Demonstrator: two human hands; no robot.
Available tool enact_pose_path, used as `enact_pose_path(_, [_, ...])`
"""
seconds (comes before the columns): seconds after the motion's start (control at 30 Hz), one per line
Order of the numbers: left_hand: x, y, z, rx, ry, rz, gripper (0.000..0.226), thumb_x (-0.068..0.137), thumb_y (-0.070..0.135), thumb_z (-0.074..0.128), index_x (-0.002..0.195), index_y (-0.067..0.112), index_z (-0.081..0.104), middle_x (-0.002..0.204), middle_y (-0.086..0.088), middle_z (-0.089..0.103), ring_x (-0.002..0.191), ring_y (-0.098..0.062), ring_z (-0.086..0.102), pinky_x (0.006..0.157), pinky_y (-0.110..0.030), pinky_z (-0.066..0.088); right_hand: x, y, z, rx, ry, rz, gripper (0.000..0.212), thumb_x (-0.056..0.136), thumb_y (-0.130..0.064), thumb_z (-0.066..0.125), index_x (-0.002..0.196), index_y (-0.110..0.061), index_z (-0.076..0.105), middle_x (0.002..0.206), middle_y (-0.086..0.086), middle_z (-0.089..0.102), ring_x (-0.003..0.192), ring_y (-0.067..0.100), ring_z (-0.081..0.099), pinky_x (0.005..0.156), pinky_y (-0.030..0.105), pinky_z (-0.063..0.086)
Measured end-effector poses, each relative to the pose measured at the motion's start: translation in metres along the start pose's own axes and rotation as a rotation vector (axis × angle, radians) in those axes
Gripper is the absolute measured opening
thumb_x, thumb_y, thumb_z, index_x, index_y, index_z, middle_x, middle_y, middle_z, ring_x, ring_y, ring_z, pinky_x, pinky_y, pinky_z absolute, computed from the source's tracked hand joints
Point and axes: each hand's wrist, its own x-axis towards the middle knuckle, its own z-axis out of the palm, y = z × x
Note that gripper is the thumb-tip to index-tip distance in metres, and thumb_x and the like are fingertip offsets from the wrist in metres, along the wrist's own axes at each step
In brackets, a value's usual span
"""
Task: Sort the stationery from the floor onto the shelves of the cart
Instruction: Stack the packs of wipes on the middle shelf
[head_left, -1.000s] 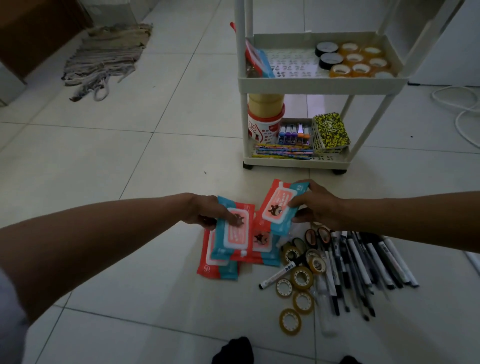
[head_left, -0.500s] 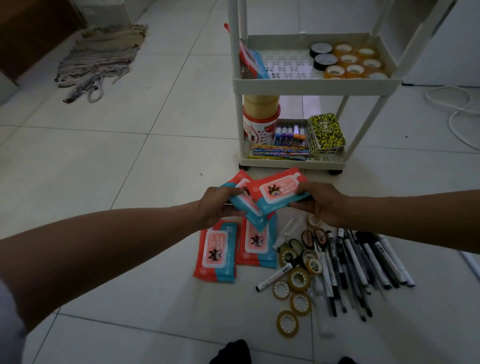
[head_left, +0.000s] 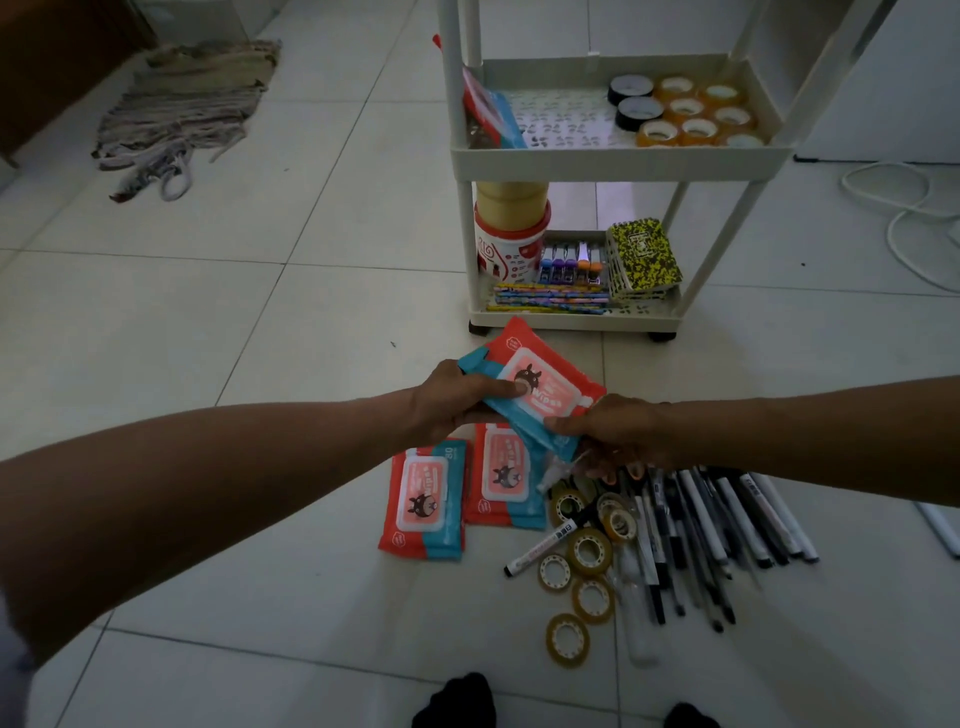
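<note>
Wipes packets (head_left: 540, 387), stacked: gripped by left hand (head_left: 457, 397) and right hand (head_left: 613, 436), fingers curled around both ends, held just before the cart (head_left: 613, 156).

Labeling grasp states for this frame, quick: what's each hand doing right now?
Left hand: holds the wipes packs, thumb on top.
Right hand: grips the same wipes packs at their near end.
</note>
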Motion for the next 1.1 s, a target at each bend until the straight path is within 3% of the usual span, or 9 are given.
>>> enact_pose_path(0.1, [0.003,-0.001,0.000,0.089,-0.005,-0.013,0.052,0.082,0.018,0.081,0.126,0.001,0.059,0.114,-0.013,0.073,0.102,-0.028,0.073,0.092,-0.042,0.059,-0.003,-0.004,-0.007,-0.364,0.095,-0.101,0.073,0.070,-0.065,0.075,0.124,-0.021,0.054,0.120,0.002,0.065,0.100,0.017,0.065,0.075,0.030,0.057])
enact_pose_path(0.17, [0.004,0.001,0.001,0.150,-0.023,-0.015,0.053,0.082,0.022,0.081,0.126,0.001,0.060,0.114,-0.013,0.073,0.103,-0.026,0.073,0.089,-0.038,0.060,-0.004,-0.010,-0.014,-0.333,0.219,-0.165,0.090,0.065,-0.063,0.080,0.131,-0.014,0.043,0.126,0.001,0.057,0.102,0.016,0.061,0.072,0.028,0.054])
enact_pose_path(0.27, [0.003,0.003,0.007,0.162,-0.065,-0.034,0.052,0.085,0.027,0.078,0.126,0.001,0.060,0.117,-0.015,0.072,0.107,-0.026,0.071,0.087,-0.032,0.059,-0.009,-0.021,-0.018,-0.178,0.062,-0.229,0.062,0.078,-0.040,0.080,0.126,-0.013,0.053,0.119,0.003,0.067,0.096,0.019,0.071,0.075,0.033,0.060])
enact_pose_path(0.4, [0.007,0.001,0.020,0.152,-0.060,-0.039,0.049,0.093,0.042,0.066,0.123,0.004,0.062,0.116,-0.012,0.072,0.105,-0.024,0.071,0.085,-0.031,0.059,-0.007,-0.016,-0.018,0.034,-0.105,-0.102,0.042,0.082,-0.024,0.078,0.119,-0.010,0.063,0.105,0.010,0.076,0.093,0.026,0.074,0.079,0.040,0.061])
enact_pose_path(0.53, [0.017,-0.012,0.022,0.416,0.215,-0.139,0.073,0.097,0.068,0.035,0.120,0.003,0.060,0.109,-0.012,0.069,0.097,-0.025,0.067,0.087,-0.037,0.054,-0.004,-0.005,-0.020,0.138,-0.068,-0.056,0.036,0.086,-0.018,0.074,0.118,-0.007,0.062,0.104,0.014,0.075,0.089,0.029,0.074,0.066,0.036,0.062])
enact_pose_path(0.67, [0.014,-0.029,0.027,0.952,0.237,-0.224,0.062,0.090,0.051,0.065,0.124,0.001,0.051,0.114,-0.011,0.064,0.101,-0.026,0.067,0.087,-0.037,0.057,-0.001,0.005,-0.034,0.167,0.018,-0.040,0.031,0.091,-0.018,0.069,0.119,-0.006,0.060,0.105,0.017,0.074,0.095,0.033,0.073,0.078,0.044,0.061])
enact_pose_path(0.77, [0.014,-0.039,0.038,1.210,0.216,-0.230,0.095,0.070,0.055,0.083,0.136,0.007,0.035,0.132,-0.013,0.046,0.123,-0.030,0.051,0.096,-0.039,0.051,-0.001,0.008,-0.043,0.209,0.040,-0.035,0.030,0.093,-0.015,0.066,0.121,-0.006,0.058,0.106,0.018,0.074,0.091,0.032,0.073,0.078,0.045,0.061])
enact_pose_path(0.93, [0.018,-0.055,0.055,1.295,0.236,-0.274,0.118,0.066,0.048,0.088,0.148,0.015,0.010,0.146,-0.020,0.016,0.133,-0.044,0.036,0.106,-0.046,0.041,0.000,0.011,-0.045,0.210,0.056,-0.031,0.026,0.094,-0.012,0.063,0.119,-0.006,0.057,0.104,0.019,0.073,0.088,0.031,0.073,0.077,0.042,0.061])
enact_pose_path(1.1, [0.014,-0.064,0.052,1.157,0.288,-0.138,0.126,0.061,0.039,0.093,0.148,0.015,0.006,0.147,-0.020,0.015,0.134,-0.041,0.038,0.109,-0.048,0.042,-0.003,0.010,-0.041,0.195,0.038,-0.029,0.025,0.095,-0.012,0.060,0.119,-0.008,0.055,0.110,0.019,0.071,0.093,0.032,0.072,0.072,0.038,0.062])
